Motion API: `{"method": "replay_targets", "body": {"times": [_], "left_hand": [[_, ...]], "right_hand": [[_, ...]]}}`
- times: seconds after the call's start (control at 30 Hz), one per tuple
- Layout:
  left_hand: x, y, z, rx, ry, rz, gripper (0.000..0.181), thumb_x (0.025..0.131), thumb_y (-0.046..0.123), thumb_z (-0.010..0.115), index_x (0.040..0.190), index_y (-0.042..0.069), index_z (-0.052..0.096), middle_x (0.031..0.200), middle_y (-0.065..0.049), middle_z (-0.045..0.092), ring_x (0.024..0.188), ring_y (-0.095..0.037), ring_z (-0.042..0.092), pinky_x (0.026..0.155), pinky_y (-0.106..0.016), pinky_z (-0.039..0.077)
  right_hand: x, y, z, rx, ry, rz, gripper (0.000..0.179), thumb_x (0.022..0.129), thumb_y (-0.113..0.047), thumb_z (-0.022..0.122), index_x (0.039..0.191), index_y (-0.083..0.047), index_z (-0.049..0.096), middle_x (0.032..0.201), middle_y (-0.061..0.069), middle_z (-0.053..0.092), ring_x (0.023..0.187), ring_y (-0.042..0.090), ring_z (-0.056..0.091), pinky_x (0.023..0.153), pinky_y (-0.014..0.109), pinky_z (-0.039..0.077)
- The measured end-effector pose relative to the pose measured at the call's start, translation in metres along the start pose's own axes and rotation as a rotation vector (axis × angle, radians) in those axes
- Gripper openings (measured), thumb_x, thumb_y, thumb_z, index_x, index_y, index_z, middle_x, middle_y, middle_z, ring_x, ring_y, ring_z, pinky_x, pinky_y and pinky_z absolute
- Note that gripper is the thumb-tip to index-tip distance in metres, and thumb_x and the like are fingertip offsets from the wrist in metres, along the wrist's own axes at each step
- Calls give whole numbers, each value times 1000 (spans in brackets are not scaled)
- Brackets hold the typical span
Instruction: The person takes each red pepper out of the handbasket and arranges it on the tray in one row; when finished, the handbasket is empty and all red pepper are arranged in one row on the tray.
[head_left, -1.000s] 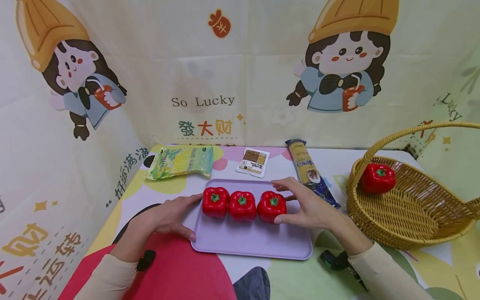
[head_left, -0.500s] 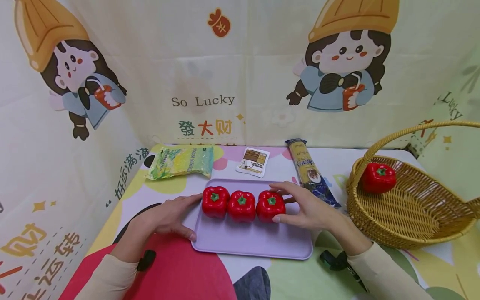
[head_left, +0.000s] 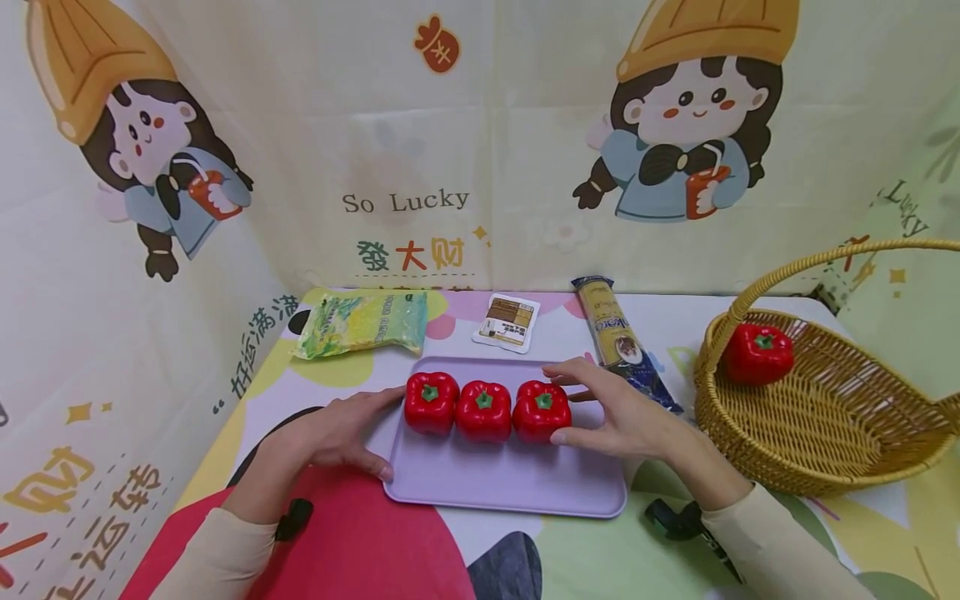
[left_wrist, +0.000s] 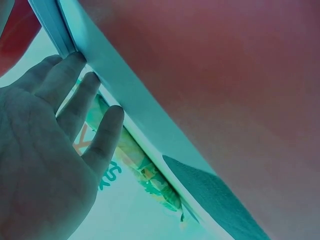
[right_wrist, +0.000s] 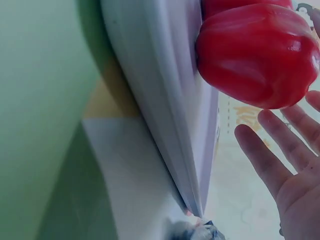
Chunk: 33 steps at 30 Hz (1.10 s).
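Three red bell peppers stand in a row on a lilac tray (head_left: 502, 487): the left pepper (head_left: 431, 412), the middle pepper (head_left: 483, 423) and the right pepper (head_left: 542, 425), green stems up. My left hand (head_left: 341, 433) rests at the tray's left edge, thumb by the near corner. In the left wrist view its fingers (left_wrist: 107, 135) reach out nearly straight along the tray's side. My right hand (head_left: 618, 417) is beside the right pepper, thumb toward its near side and fingers beyond its far side. The right wrist view shows those fingers (right_wrist: 260, 155) spread and extended next to the pepper.
A wicker basket (head_left: 795, 467) with a tall handle stands at the right, with another red pepper (head_left: 759, 354) inside. Behind the tray lie a yellow-green packet (head_left: 363, 323), a small white-and-brown packet (head_left: 506, 323) and a long pasta bag (head_left: 622, 337). A printed curtain (head_left: 525, 167) closes the back.
The right pepper has shifted slightly left toward the middle one, with my right hand following; that hand has since drawn back a little to the right. My left hand stays put.
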<state>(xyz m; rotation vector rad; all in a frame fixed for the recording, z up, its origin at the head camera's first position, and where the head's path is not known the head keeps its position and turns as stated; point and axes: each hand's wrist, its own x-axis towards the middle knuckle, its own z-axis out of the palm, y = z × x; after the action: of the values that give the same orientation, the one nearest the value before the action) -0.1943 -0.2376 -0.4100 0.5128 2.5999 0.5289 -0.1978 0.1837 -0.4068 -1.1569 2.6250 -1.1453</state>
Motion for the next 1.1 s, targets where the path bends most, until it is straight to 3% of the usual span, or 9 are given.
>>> {"method": "replay_targets", "body": {"times": [0.23,0.37,0.73,0.93,1.1], "left_hand": [[0,0,-2,9,-5,-17,118,65,56,92,161,24,32,152,-12,46,135,-34,46,104,-63,46],[2,1,-3,9,-7,-15,116,66,55,92,161,24,33,153,-12,45,135,-35,46,104,-63,45],[1,3,-3,2,-6,-12,116,66,54,93,160,23,34,153,-11,45,137,-35,45,105,-64,45],[1,1,-1,3,-5,-10,116,66,54,93,161,23,33,153,-11,45,137,-34,45,104,-64,45],[-1,2,-1,8,-6,-12,116,66,55,93,161,23,33,153,-12,45,136,-35,45,103,-64,45]], "right_hand": [[-4,2,-10,-24,20,-56,73,87,-40,83,148,-24,47,144,0,55,129,29,59,95,45,58],[-8,1,-17,-55,32,-72,75,85,-37,85,148,-23,48,143,0,55,129,30,58,93,44,59],[-22,-3,-41,-246,81,-38,74,82,-41,87,146,-25,52,141,-4,56,122,12,57,93,48,58],[-33,-5,-54,-285,111,-12,73,82,-38,88,146,-28,53,141,-6,56,123,14,57,92,50,59],[-41,-5,-63,-324,141,-36,76,80,-29,91,146,-28,53,138,-6,57,118,10,57,88,42,61]]}}
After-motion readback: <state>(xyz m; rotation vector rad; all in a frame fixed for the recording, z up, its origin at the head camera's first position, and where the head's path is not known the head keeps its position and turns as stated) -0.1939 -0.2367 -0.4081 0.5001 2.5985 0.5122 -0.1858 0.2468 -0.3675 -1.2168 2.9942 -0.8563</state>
